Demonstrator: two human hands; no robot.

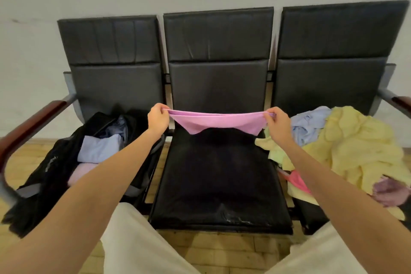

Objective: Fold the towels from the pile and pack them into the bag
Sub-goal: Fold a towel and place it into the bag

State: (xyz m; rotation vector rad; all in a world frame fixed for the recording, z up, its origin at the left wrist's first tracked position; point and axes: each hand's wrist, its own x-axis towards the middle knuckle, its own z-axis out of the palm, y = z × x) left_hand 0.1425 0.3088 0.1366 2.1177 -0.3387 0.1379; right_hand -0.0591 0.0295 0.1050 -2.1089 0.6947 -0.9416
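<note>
- Head view: the left hand (158, 119) and the right hand (277, 123) are holding a pink towel (216, 122) stretched between them, above the back edge of the middle seat (219, 181) of a black three-seat bench.
- The fingers of each hand are curling tight round a top corner of the pink towel — each pinching the cloth, nothing else in either grip.
- The towel is hanging in the air, its top edge pulled nearly straight and its lower edge sagging in two lobes, not touching the seat cushion.
- On the left seat a black bag (56, 162) is lying open; inside it a folded lavender-blue towel (100, 148) is resting toward the back, and a folded pale pink towel (81, 172) is lying just in front of it.
- On the right seat the pile of towels (347, 151) is sitting loose and crumpled — mostly yellow, with a light blue towel (308, 127) at the back edge, and bits of bright pink and mauve showing at the front edge.
- Both forearms are reaching forward over the person's light trousers (138, 249).
</note>
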